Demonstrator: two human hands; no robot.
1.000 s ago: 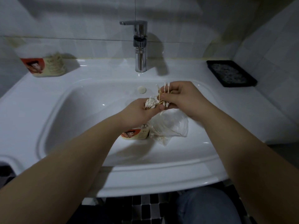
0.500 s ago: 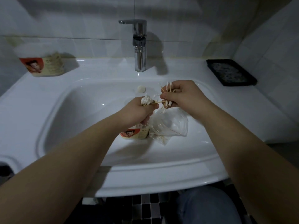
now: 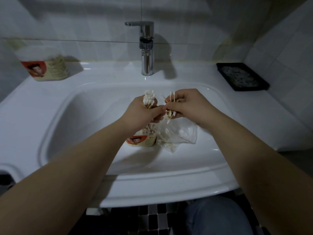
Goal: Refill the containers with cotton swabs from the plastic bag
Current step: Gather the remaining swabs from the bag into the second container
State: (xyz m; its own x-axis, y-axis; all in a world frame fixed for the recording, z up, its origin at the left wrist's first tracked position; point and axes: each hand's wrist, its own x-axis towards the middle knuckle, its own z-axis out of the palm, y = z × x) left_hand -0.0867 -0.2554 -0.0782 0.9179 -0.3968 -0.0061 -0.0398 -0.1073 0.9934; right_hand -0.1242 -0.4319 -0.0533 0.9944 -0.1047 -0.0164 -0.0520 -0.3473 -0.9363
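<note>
My left hand grips a tidy bundle of cotton swabs, their white tips pointing up. My right hand holds a loose, crossed bunch of cotton swabs. The fingertips of both hands meet above the basin. Under them, inside the sink, stands an open container with a red label, swab tips showing in its mouth. Beside it on the right lies the crumpled clear plastic bag with more swabs inside. A second, similar container stands on the sink's back left ledge.
The white sink fills the middle, with a chrome faucet at the back. A black tray rests on the right ledge by the tiled wall. Dark tiled floor and a knee in jeans show below the sink's front edge.
My left hand has turned its bundle upright and shifted slightly left, so the two bunches are now apart. My right hand stays nearly in place.
</note>
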